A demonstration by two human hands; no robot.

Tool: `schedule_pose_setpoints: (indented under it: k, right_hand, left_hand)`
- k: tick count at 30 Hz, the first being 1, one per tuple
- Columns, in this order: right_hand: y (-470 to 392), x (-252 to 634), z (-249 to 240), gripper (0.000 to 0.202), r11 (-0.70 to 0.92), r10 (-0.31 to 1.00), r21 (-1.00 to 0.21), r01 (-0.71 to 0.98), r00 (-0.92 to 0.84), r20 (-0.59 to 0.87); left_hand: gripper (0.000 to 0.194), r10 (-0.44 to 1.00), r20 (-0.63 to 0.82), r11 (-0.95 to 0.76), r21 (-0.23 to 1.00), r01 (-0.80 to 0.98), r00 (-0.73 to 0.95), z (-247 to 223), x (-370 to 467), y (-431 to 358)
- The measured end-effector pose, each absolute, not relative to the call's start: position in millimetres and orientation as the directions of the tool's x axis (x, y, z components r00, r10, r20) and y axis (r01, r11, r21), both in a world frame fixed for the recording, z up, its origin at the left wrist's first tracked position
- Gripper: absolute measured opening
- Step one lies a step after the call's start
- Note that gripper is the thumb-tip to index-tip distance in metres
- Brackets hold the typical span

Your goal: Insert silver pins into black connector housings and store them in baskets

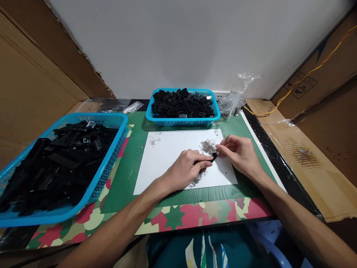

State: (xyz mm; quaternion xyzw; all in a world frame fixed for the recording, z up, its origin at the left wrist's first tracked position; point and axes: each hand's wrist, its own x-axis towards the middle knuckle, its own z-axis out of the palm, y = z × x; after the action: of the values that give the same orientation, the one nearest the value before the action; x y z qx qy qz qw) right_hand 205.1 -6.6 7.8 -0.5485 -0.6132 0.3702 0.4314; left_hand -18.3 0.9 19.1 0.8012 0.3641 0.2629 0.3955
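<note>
Over the right part of a white sheet [167, 156], my left hand [188, 167] pinches a small black part [214, 156] between thumb and index finger. My right hand [237, 152] is closed at the far end of that part, its thumb and fingertips pressed together; what they hold is too small to name. A pile of tiny metal pieces [208, 146] lies just beyond the fingertips. Another pile of thin metal pieces [196, 180] is partly hidden under my left hand. A few more scattered pieces [154, 140] lie at the sheet's back left corner.
A blue basket [182, 121] of black parts stands behind the sheet. At the left, a larger blue basket [108, 163] holds long black pieces. Clear plastic bags [231, 102] lie at the back right. Cardboard [315, 160] and a yellow wire [306, 74] are on the right.
</note>
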Motion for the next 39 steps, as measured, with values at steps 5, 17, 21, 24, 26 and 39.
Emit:
schedule_pose_setpoints:
  k: [5,17,21,24,26,39]
  right_hand:
    - [-6,205,5,0.025,0.109,0.994,-0.926,0.361,-0.024,0.108]
    - [-9,197,6,0.042,0.098,0.995,-0.972,0.212,0.005,0.101]
    - [-7,201,9,0.039,0.135,0.983,-0.989,0.066,0.12,0.143]
    - [-5,205,11,0.039,0.189,0.961,-0.98,0.055,0.196,0.196]
    - [-7,206,12,0.038,0.227,0.954,-0.97,0.089,0.181,0.24]
    - [-10,216,-19,0.023,0.65,0.747,-0.469,0.598,-0.387,0.541]
  left_hand:
    - [0.024,0.811,0.09,-0.349,0.868,0.354,0.578,19,-17,0]
    - [0.026,0.845,-0.008,-0.191,0.929,0.316,0.535,26,-20,-5]
    - [0.034,0.877,0.152,-0.301,0.914,0.272,0.456,42,-29,-4]
    - [0.036,0.884,0.327,-0.432,0.845,0.316,0.334,65,-41,4]
    - [0.042,0.867,0.439,-0.496,0.805,0.327,0.234,83,-49,9]
    - [0.043,0.761,0.645,-0.64,0.727,0.248,0.071,125,-70,0]
